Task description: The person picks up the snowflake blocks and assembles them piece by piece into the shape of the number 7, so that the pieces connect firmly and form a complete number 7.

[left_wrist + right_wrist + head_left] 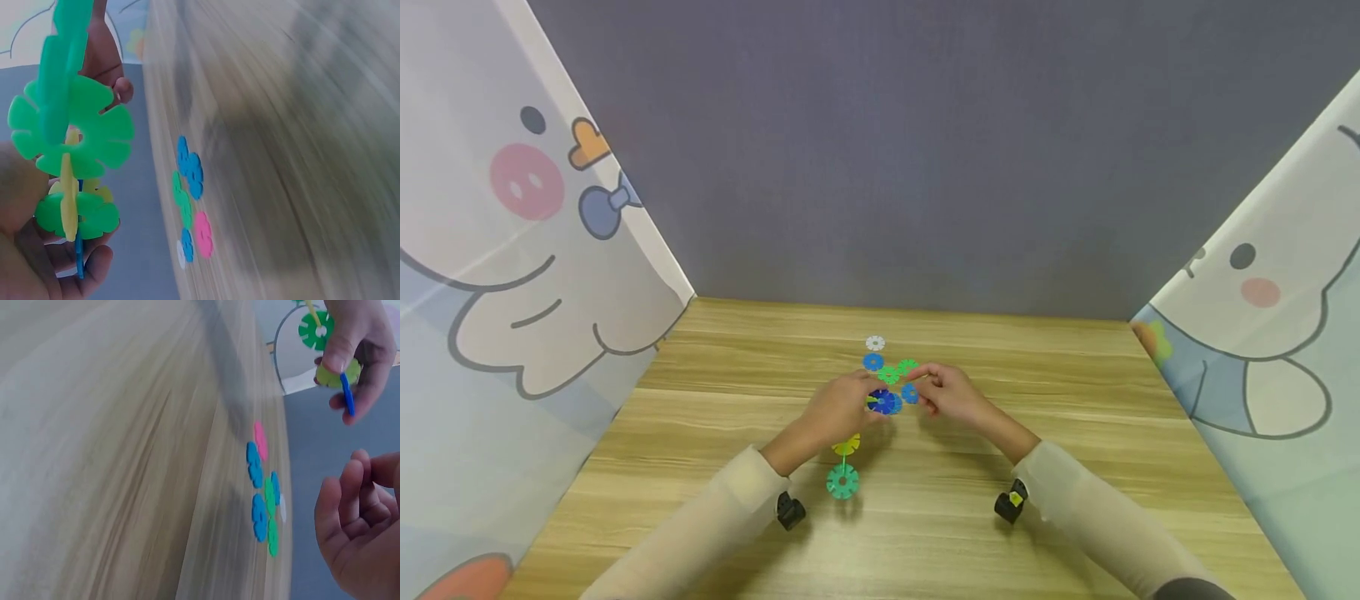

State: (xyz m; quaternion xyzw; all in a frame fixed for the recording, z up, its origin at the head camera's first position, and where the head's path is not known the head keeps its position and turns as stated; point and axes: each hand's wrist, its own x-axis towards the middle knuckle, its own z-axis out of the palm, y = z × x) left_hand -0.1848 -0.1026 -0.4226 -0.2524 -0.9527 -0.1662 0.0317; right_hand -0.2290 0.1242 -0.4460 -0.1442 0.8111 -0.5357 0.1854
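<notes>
My left hand (838,407) pinches a chain of interlocked, slotted flower-shaped plastic discs. At its held end is a dark blue disc (347,395), pointing down beside a yellow-green disc (329,376) under the thumb. Farther along come a yellow disc (847,446), a green disc (103,134) and a teal disc (842,482), which hang toward the wrist side. My right hand (362,528) is raised over the table with fingers loosely bent, holding nothing. In the head view it appears close to a loose blue disc (910,393); the right wrist view shows a gap above the tabletop.
Loose discs lie grouped on the wooden table (1075,500): a pink one (260,440), green ones (888,375), blue ones (254,464) and a white one (875,342). A grey panel (880,167) stands behind; printed cartoon panels (1262,350) flank both sides.
</notes>
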